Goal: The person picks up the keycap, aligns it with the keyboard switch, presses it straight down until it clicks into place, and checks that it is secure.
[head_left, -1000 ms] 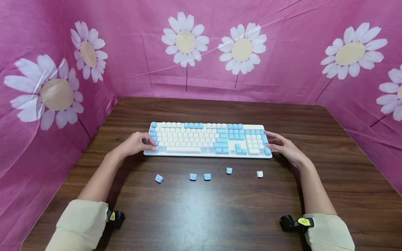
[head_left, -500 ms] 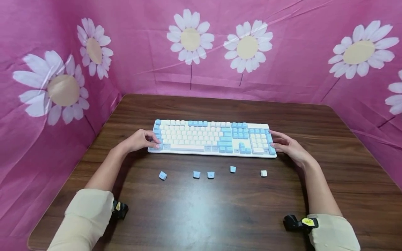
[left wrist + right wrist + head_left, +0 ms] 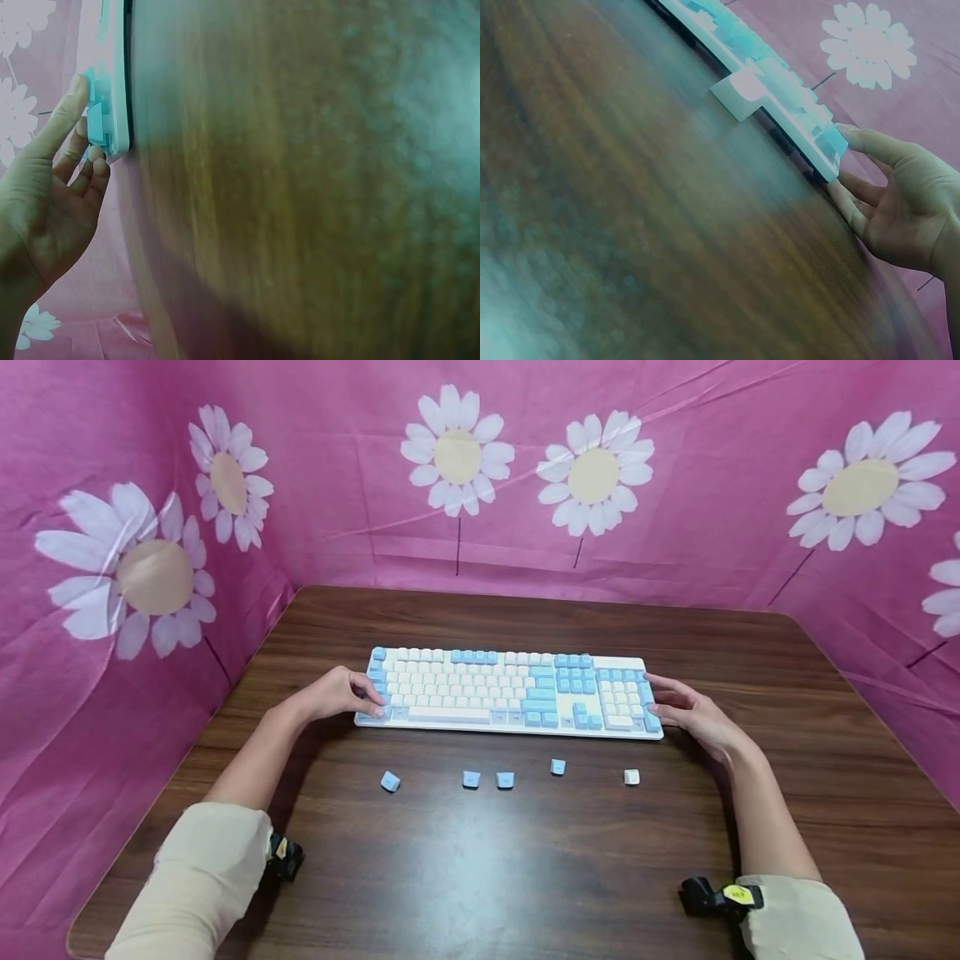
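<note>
A white and light-blue keyboard point(image 3: 457, 691) lies flat on the table, with several bare key spots along its bottom row. My left hand point(image 3: 333, 693) grips its left end; the left wrist view shows the thumb against the blue keys and the other fingers curled at the end. At the opposite end, my right hand point(image 3: 701, 722) holds the right edge, thumb on the corner key and fingers against the side. In front of the keyboard lie loose blue keycaps point(image 3: 471, 780) and one white keycap point(image 3: 632, 777), touched by neither hand.
The brown wooden table point(image 3: 465, 868) has rounded far corners. A pink cloth point(image 3: 322, 468) with white daisies stands behind it and along its sides. Black wrist cameras point(image 3: 708, 897) sit by the cream sleeves point(image 3: 798, 914).
The head view has shifted slightly, so everything appears a little further right. Both hands stay on the keyboard's ends, and the loose keycaps lie where they were.
</note>
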{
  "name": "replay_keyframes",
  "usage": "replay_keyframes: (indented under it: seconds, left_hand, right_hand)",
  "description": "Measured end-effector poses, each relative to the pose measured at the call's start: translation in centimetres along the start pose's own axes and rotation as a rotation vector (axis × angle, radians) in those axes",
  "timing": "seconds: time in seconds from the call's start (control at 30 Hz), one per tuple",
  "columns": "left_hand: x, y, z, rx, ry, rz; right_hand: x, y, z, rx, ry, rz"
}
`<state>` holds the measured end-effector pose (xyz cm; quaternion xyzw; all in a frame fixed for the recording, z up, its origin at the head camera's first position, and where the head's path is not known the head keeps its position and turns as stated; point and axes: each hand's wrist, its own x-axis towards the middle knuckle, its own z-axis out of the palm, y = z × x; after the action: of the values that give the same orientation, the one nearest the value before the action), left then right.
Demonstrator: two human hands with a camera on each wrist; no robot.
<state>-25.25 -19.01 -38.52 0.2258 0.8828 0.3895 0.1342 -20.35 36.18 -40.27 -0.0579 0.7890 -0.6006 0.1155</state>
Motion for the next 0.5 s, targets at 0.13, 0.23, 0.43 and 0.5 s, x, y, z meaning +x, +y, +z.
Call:
replay_keyframes:
  seconds: [0.13,0.23,0.43,0.5]
  left_hand:
    - [-0.03,0.03,0.0,-0.007,-0.005,-0.017]
    - [-0.17,0.08,0.05,-0.021,-0.008,-0.019]
    - [-0.3,0.25,0.06,-0.004,0.006,-0.001]
    - [-0.28,0.22,0.11,-0.001,0.011,0.025]
  right_hand:
    - [0.01,0.03,0.01,-0.006,-0.003,0.002]
    - [-0.02,0.11,-0.04,-0.018,-0.005,0.005]
    - [-0.08,0.21,-0.11,-0.023,-0.006,-0.005]
    - [-0.06,0.23,-0.1,-0.022,-0.006,-0.009]
